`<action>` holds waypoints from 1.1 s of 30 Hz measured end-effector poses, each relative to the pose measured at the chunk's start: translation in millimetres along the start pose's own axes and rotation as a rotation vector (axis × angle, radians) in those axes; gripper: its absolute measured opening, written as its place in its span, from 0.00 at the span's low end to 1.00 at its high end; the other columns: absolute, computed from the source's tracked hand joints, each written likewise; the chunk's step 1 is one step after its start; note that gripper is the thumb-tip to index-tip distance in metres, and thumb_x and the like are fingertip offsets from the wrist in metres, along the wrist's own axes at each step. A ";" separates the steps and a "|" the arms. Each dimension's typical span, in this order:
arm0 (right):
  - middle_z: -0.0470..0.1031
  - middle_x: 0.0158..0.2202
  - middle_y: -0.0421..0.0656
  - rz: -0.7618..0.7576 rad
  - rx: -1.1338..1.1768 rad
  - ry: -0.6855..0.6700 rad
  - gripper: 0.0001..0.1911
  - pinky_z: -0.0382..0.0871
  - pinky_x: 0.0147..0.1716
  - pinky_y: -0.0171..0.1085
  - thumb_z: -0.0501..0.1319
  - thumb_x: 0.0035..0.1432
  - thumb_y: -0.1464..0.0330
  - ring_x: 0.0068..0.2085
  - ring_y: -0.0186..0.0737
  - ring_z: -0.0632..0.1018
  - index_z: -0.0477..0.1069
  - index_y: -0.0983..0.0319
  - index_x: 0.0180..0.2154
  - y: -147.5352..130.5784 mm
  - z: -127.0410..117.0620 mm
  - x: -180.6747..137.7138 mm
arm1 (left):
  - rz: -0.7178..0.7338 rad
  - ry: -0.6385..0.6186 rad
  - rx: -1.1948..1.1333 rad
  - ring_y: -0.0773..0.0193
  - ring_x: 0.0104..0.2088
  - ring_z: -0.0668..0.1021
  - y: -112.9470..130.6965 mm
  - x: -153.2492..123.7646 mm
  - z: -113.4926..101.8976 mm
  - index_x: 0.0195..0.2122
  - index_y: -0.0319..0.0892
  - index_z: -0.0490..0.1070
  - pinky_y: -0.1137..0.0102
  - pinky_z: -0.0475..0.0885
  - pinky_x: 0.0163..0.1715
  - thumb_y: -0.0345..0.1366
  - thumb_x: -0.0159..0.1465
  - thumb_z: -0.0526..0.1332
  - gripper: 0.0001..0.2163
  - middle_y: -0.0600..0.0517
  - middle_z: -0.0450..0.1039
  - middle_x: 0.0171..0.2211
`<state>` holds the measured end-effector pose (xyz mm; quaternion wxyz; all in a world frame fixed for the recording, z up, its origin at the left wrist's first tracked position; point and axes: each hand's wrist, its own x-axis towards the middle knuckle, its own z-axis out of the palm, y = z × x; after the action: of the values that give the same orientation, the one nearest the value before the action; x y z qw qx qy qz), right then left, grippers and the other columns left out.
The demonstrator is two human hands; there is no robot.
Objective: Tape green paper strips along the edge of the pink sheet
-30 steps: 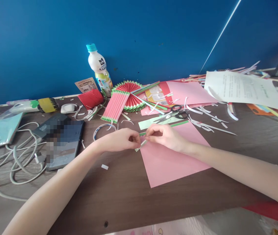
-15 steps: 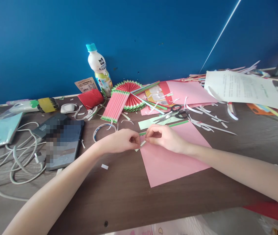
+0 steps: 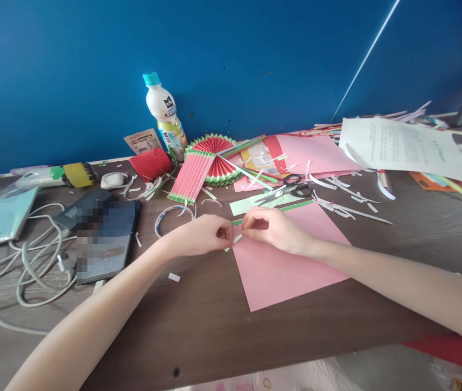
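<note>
A sheet of pink paper (image 3: 291,271) lies on the desk with a green strip (image 3: 298,206) along its far edge. At its far left corner my left hand (image 3: 202,234) is closed, fingertips pinched together beside a small pale paper strip (image 3: 237,238). My right hand (image 3: 275,231) rests over the same corner, thumb and forefinger pinched at the strip's other end. The fingers partly hide the strip and the corner. Black-handled scissors (image 3: 285,191) lie behind the sheet on a pale green paper piece (image 3: 241,206).
A pleated red-and-green paper fan (image 3: 216,145) and a folded pink strip (image 3: 192,176) lie near a drink bottle (image 3: 165,117). A tape roll (image 3: 158,224) sits left of my hands. White paper scraps (image 3: 336,205), a phone (image 3: 111,244) and cables (image 3: 23,271) spread around.
</note>
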<state>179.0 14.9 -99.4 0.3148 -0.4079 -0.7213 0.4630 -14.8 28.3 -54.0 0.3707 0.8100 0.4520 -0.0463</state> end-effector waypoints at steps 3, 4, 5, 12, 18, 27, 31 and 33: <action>0.69 0.31 0.40 0.004 0.003 0.002 0.05 0.66 0.37 0.38 0.60 0.51 0.69 0.33 0.35 0.72 0.68 0.62 0.25 -0.3 0.0 -0.2 | 0.004 0.006 -0.007 0.69 0.24 0.67 -1.4 0.2 1.2 0.24 0.42 0.65 0.74 0.58 0.23 0.36 0.53 0.55 0.04 0.57 0.66 0.23; 0.69 0.31 0.40 0.003 0.003 0.002 0.06 0.66 0.37 0.38 0.60 0.51 0.69 0.34 0.35 0.72 0.68 0.62 0.25 -0.2 -0.1 -0.4 | 0.006 0.008 -0.010 0.69 0.24 0.67 -1.7 0.4 1.8 0.24 0.42 0.65 0.74 0.58 0.23 0.36 0.53 0.55 0.04 0.57 0.65 0.23; 0.69 0.31 0.40 0.002 0.001 0.002 0.06 0.66 0.37 0.38 0.60 0.51 0.68 0.34 0.35 0.72 0.68 0.62 0.25 0.0 -0.2 -0.5 | 0.007 0.012 -0.010 0.69 0.24 0.66 -2.0 0.6 2.4 0.24 0.42 0.65 0.74 0.58 0.23 0.36 0.53 0.55 0.04 0.57 0.65 0.23; 0.69 0.32 0.41 -0.008 -0.015 0.001 0.06 0.66 0.37 0.38 0.60 0.52 0.68 0.34 0.36 0.72 0.67 0.62 0.25 1.2 -0.3 -0.6 | -0.008 0.023 0.010 0.69 0.24 0.66 0.3 0.8 4.8 0.24 0.42 0.64 0.74 0.58 0.24 0.35 0.52 0.56 0.03 0.57 0.64 0.23; 0.69 0.32 0.40 -0.007 -0.018 -0.004 0.05 0.66 0.37 0.38 0.60 0.52 0.69 0.35 0.35 0.72 0.67 0.62 0.25 0.9 -0.5 -0.8 | -0.034 0.049 0.059 0.69 0.23 0.65 3.1 0.3 5.2 0.22 0.42 0.60 0.73 0.56 0.23 0.36 0.53 0.56 0.05 0.58 0.62 0.21; 0.69 0.31 0.40 -0.014 -0.018 0.001 0.05 0.66 0.36 0.37 0.60 0.52 0.70 0.34 0.34 0.71 0.67 0.62 0.25 1.6 0.1 -0.7 | -0.064 0.052 0.101 0.68 0.24 0.66 6.2 -0.8 3.9 0.23 0.42 0.61 0.73 0.56 0.23 0.37 0.54 0.56 0.06 0.57 0.64 0.23; 0.69 0.32 0.40 -0.016 -0.028 0.002 0.06 0.66 0.36 0.37 0.60 0.52 0.70 0.34 0.34 0.71 0.67 0.62 0.25 1.5 -0.2 -0.5 | -0.073 0.055 0.110 0.68 0.24 0.66 7.8 -1.1 3.2 0.23 0.42 0.61 0.73 0.56 0.24 0.36 0.54 0.56 0.06 0.57 0.64 0.23; 0.69 0.31 0.40 -0.018 -0.030 0.002 0.05 0.66 0.36 0.37 0.60 0.52 0.70 0.34 0.34 0.71 0.67 0.62 0.25 1.4 -0.6 -0.3 | -0.071 0.053 0.108 0.68 0.24 0.66 7.9 -0.9 3.3 0.23 0.42 0.62 0.73 0.56 0.24 0.36 0.54 0.56 0.05 0.57 0.64 0.22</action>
<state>180.0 15.1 -100.4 0.3133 -0.4064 -0.7316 0.4488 -8.5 23.0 -51.6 0.3123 0.8134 0.4868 -0.0623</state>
